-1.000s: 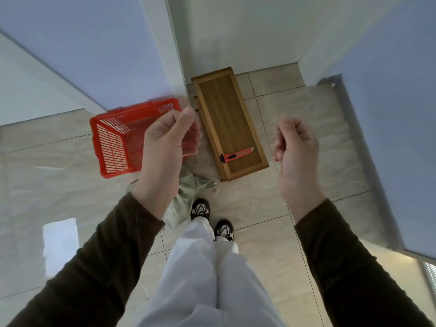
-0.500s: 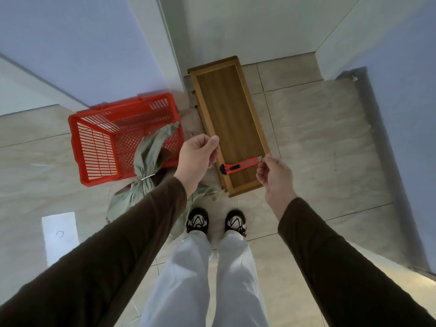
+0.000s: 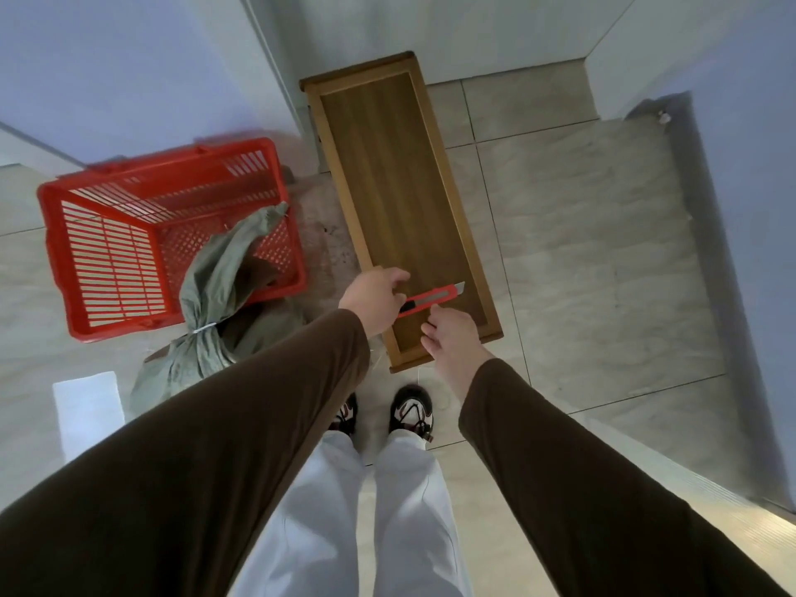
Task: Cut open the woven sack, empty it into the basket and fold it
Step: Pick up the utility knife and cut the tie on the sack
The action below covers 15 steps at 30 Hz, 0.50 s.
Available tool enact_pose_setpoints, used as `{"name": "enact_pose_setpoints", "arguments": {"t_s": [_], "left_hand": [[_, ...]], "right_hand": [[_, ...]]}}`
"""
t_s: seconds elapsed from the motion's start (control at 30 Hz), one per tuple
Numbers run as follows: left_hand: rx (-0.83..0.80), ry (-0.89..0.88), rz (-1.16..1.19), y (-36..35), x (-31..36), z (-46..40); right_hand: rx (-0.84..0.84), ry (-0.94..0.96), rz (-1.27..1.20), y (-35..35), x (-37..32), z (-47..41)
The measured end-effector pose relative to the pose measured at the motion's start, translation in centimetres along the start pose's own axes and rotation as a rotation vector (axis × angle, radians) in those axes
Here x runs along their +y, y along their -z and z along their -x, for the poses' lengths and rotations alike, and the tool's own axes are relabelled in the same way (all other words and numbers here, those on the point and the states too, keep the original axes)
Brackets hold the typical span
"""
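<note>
A red utility knife (image 3: 435, 297) lies on the near end of a long wooden tray (image 3: 387, 174) on the floor, blade tip pointing right. My left hand (image 3: 372, 299) reaches over the tray's left rim, and its fingers cover the knife's black butt end. My right hand (image 3: 450, 338) is just below the knife, fingers apart, one fingertip touching its lower edge. The grey-green woven sack (image 3: 215, 295), tied with a white band, stands on the floor left of my feet, its top leaning into the red plastic basket (image 3: 107, 252).
Walls close in on the left, behind the tray and on the right. Pale floor tiles stretch to the right of the tray. My shoes (image 3: 409, 409) stand just before the tray's near end. A bright light patch (image 3: 86, 407) lies on the floor at left.
Both hands have dropped from chest height to the knife on the tray. The view has tilted down, and the sack, hidden before behind my left hand, now shows.
</note>
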<state>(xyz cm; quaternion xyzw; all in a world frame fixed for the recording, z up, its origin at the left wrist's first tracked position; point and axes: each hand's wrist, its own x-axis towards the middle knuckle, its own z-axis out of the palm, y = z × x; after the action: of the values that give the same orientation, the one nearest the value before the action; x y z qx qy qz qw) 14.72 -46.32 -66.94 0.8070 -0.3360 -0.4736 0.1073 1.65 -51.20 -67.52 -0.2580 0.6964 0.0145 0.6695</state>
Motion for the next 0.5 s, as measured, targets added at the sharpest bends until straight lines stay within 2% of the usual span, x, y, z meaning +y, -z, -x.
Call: {"name": "enact_pose_setpoints", "arguments": {"t_s": [0.1, 0.2, 0.3, 0.5], "left_hand": [[-0.011, 0.005, -0.06, -0.7, 0.1, -0.6], [-0.017, 0.009, -0.014, -1.6, 0.1, -0.6], [0.043, -0.002, 0.156, -2.5, -0.3, 0.2], [0.16, 0.088, 0.582, -3.1, -0.6, 3.0]], "right_hand": [[-0.032, -0.016, -0.045, -0.4, 0.0, -1.1], [-0.041, 0.011, -0.097, -0.7, 0.2, -1.6], [-0.009, 0.002, -0.153, -1.1, -0.1, -0.8], [-0.151, -0.033, -0.149, -1.6, -0.3, 1.5]]}}
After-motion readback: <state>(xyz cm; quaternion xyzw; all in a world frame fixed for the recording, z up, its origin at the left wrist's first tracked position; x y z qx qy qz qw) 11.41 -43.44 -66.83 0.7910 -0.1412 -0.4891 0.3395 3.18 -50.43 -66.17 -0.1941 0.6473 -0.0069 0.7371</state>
